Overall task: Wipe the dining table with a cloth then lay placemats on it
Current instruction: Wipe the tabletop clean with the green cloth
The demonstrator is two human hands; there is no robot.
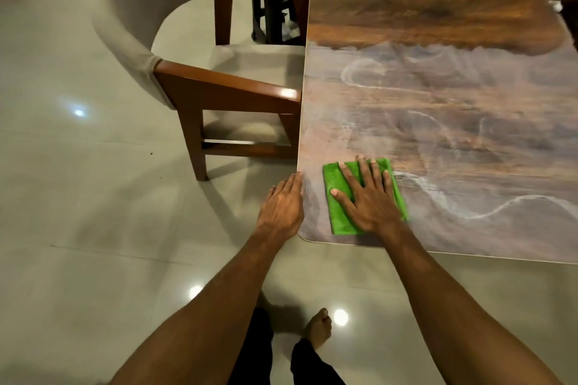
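Near the lower middle of the frame, the folded green cloth lay on the surface at its near left corner, long axis running up-frame, tilted slightly left. Flat-fingered, the right hand pressed it; the left hand, fingers straight, rested against the surface's left edge.

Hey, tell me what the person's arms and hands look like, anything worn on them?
The left forearm and right forearm are bare, no sleeves in view. The left hand and right hand wear no gloves; no watch, bracelet or ring shows.
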